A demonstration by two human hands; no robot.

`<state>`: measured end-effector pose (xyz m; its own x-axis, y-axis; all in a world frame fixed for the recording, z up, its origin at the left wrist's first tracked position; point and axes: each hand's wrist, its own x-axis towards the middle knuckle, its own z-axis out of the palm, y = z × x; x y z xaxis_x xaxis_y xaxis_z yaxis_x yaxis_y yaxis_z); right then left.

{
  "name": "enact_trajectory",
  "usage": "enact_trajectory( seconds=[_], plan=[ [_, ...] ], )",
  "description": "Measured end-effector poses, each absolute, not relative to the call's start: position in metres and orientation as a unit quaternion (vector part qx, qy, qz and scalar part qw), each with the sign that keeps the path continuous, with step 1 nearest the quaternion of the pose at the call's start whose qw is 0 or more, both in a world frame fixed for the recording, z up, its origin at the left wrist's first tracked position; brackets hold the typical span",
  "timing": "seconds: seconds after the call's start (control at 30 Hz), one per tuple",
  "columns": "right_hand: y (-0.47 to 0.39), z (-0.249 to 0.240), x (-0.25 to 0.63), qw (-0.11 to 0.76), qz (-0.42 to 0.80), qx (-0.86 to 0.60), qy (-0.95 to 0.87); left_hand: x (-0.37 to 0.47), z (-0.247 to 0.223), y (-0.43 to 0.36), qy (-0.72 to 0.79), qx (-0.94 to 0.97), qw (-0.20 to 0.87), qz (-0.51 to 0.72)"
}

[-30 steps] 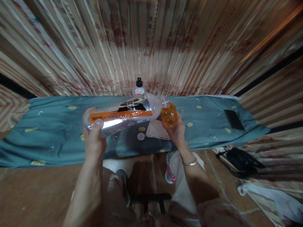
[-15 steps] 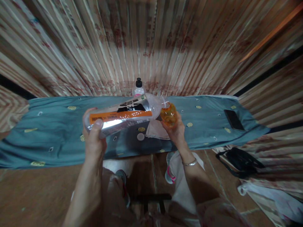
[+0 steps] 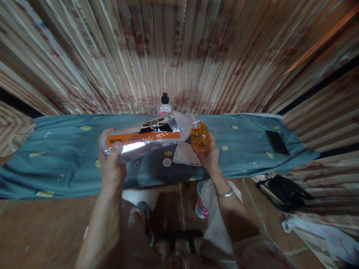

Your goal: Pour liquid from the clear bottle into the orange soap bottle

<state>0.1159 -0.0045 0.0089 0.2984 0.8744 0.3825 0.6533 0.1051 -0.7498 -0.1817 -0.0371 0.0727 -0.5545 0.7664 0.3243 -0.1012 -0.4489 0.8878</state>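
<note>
My left hand (image 3: 113,160) is wrapped round the base of a large clear plastic bottle (image 3: 146,136) with a silver, orange and black label. The bottle is tipped on its side, its neck pointing right. At that neck, my right hand (image 3: 210,155) grips a small rounded container of amber liquid (image 3: 200,136); whether the two mouths touch I cannot tell. Below the bottle, a white round cap (image 3: 166,162) lies on the cloth beside a pale piece of fabric (image 3: 185,154), partly hidden by my right hand.
A bottle with a black top (image 3: 164,98) stands at the back, behind the large bottle. The table wears a green cloth (image 3: 67,149), with a dark phone (image 3: 277,142) at its right. A black bag (image 3: 288,190) rests low on the right; patterned curtains (image 3: 174,56) hang behind.
</note>
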Motion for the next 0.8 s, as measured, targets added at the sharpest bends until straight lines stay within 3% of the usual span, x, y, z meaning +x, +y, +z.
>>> enact_trajectory(
  seconds=[0.8],
  plan=[
    [-0.0044,0.0089,0.1151,0.462,0.127,-0.661,-0.578,-0.1771,0.0778,-0.0405,0.443,0.345,0.313,0.766]
  ],
)
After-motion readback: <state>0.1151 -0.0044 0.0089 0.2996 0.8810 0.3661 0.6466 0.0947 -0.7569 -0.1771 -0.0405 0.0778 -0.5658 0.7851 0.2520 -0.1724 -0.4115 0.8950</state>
